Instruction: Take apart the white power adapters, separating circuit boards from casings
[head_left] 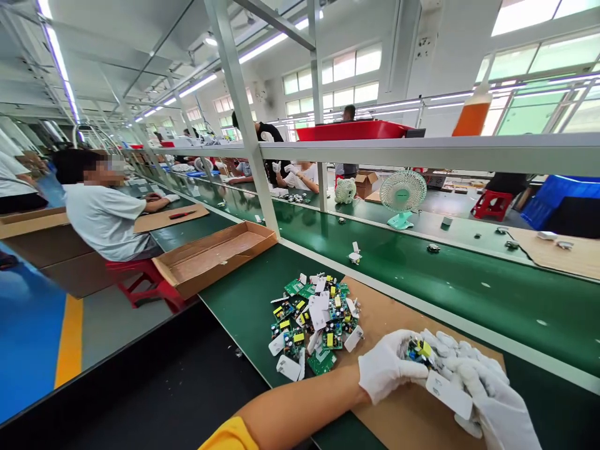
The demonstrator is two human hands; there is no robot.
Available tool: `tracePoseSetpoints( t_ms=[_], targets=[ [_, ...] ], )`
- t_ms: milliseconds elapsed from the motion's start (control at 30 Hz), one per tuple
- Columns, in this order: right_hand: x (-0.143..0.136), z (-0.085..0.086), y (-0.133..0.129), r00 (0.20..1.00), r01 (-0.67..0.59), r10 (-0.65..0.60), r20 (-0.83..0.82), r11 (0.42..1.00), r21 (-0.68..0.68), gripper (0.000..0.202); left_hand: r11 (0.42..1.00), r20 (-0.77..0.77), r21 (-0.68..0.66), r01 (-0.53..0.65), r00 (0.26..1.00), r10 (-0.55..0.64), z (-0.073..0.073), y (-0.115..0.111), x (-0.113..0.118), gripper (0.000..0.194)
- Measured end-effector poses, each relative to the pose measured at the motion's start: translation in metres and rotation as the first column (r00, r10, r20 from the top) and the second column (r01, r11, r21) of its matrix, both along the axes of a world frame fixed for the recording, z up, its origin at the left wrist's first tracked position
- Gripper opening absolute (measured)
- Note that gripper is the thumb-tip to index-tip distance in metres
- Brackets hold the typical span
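My left hand (391, 362), in a white glove, is closed on a small circuit board (420, 351) with a yellow part. Beside it on the right, my gloved right hand (492, 387) has its fingers curled round a white plastic piece (449, 394). The board and the white piece meet between the hands, above a brown cardboard sheet (375, 312). To the left of my hands lies a pile of green circuit boards (322, 361) mixed with white plastic pieces (319, 309). Some fingertips of my right hand are hard to make out.
An open cardboard tray (218, 253) sits at the left on the bench. Beyond the cardboard runs a green conveyor (469, 281) with scattered parts. A mint fan (402, 194) stands across it. One person (107, 212) sits at the left. A shelf (422, 153) crosses above.
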State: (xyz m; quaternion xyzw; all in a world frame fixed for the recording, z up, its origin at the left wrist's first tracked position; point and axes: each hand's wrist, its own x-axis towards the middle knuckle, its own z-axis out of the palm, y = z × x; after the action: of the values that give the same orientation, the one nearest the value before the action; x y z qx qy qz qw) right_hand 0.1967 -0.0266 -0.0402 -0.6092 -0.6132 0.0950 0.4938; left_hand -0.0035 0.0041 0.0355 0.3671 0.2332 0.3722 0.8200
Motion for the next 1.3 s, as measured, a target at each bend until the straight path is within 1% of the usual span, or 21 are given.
tracePoseSetpoints(
  t_ms=[67, 100, 167, 200, 267, 367, 433, 533, 567, 667, 733, 800, 900, 967, 1000, 1067, 1133, 1200, 1300],
  targets=[
    [-0.005, 0.002, -0.007, 0.998, -0.014, 0.012, -0.068, 0.999, -0.032, 0.029, 0.999, 0.041, 0.008, 0.048, 0.998, -0.048, -0.007, 0.0, -0.001, 0.059],
    [-0.009, 0.005, -0.012, 0.994, -0.018, 0.011, -0.112, 0.998, -0.065, 0.028, 0.997, 0.049, 0.033, 0.066, 0.996, -0.067, -0.012, 0.001, -0.002, 0.058],
    [-0.016, 0.014, -0.022, 0.983, 0.021, -0.046, -0.18, 0.99, -0.138, 0.03, 0.99, 0.035, 0.115, 0.086, 0.995, -0.091, -0.02, 0.001, -0.003, 0.058],
    [-0.02, 0.019, -0.026, 0.989, 0.015, -0.041, -0.145, 0.985, -0.173, 0.034, 0.983, 0.02, 0.16, 0.095, 0.995, -0.099, -0.024, 0.001, -0.004, 0.059],
    [-0.025, 0.026, -0.031, 0.996, 0.029, -0.042, -0.076, 0.986, -0.164, 0.042, 0.967, 0.0, 0.229, 0.111, 0.994, -0.114, -0.031, 0.001, -0.006, 0.063],
    [-0.03, 0.027, -0.033, 0.999, -0.038, 0.035, -0.022, 0.985, -0.167, 0.039, 0.958, 0.027, 0.26, 0.123, 0.991, -0.134, -0.036, -0.001, -0.007, 0.067],
    [-0.033, 0.025, -0.033, 0.997, -0.068, 0.061, -0.042, 0.98, -0.189, 0.032, 0.955, 0.053, 0.27, 0.119, 0.989, -0.138, -0.038, -0.004, -0.007, 0.069],
    [-0.037, 0.023, -0.032, 0.997, -0.073, 0.065, -0.052, 0.983, -0.17, 0.025, 0.959, 0.064, 0.263, 0.11, 0.989, -0.131, -0.04, -0.006, -0.005, 0.072],
    [-0.037, 0.022, -0.032, 0.998, -0.061, 0.057, -0.025, 0.987, -0.15, 0.024, 0.961, 0.054, 0.256, 0.107, 0.991, -0.124, -0.041, -0.006, -0.004, 0.072],
    [-0.035, 0.021, -0.03, 0.99, -0.033, 0.039, 0.136, 0.998, -0.044, 0.022, 0.965, 0.007, 0.248, 0.081, 0.996, -0.085, -0.044, -0.006, -0.004, 0.067],
    [-0.035, 0.022, -0.029, 0.972, -0.058, 0.049, 0.232, 0.998, 0.035, 0.023, 0.965, -0.015, 0.253, 0.066, 0.998, -0.065, -0.044, -0.005, -0.005, 0.064],
    [-0.038, 0.024, -0.028, 0.958, -0.07, 0.051, 0.281, 0.996, 0.061, 0.025, 0.965, -0.035, 0.257, 0.056, 0.998, -0.048, -0.043, -0.005, -0.007, 0.065],
    [-0.045, 0.028, -0.03, 0.962, -0.016, -0.008, 0.272, 0.996, 0.085, 0.03, 0.956, -0.085, 0.287, 0.056, 0.996, -0.032, -0.042, -0.005, -0.008, 0.07],
    [-0.048, 0.031, -0.031, 0.966, -0.002, -0.032, 0.255, 0.991, 0.132, 0.024, 0.946, -0.118, 0.315, 0.073, 0.992, -0.037, -0.043, -0.005, -0.009, 0.074],
    [-0.048, 0.032, -0.031, 0.966, -0.026, -0.014, 0.257, 0.988, 0.153, 0.019, 0.941, -0.138, 0.327, 0.085, 0.99, -0.041, -0.044, -0.005, -0.01, 0.075],
    [-0.047, 0.033, -0.031, 0.958, -0.106, 0.06, 0.28, 0.983, 0.15, 0.013, 0.935, -0.177, 0.342, 0.095, 0.984, -0.035, -0.046, -0.006, -0.01, 0.077],
    [-0.045, 0.034, -0.032, 0.941, -0.17, 0.125, 0.314, 0.978, 0.12, 0.013, 0.939, -0.177, 0.328, 0.098, 0.983, -0.041, -0.047, -0.006, -0.01, 0.075],
    [-0.043, 0.036, -0.033, 0.923, -0.205, 0.175, 0.343, 0.977, 0.053, 0.015, 0.956, -0.127, 0.272, 0.11, 0.989, -0.078, -0.044, -0.007, -0.009, 0.069],
    [-0.045, 0.038, -0.036, 0.898, -0.23, 0.229, 0.375, 0.972, -0.041, 0.023, 0.97, -0.05, 0.202, 0.132, 0.991, -0.124, -0.039, -0.007, -0.007, 0.055]
  ],
)
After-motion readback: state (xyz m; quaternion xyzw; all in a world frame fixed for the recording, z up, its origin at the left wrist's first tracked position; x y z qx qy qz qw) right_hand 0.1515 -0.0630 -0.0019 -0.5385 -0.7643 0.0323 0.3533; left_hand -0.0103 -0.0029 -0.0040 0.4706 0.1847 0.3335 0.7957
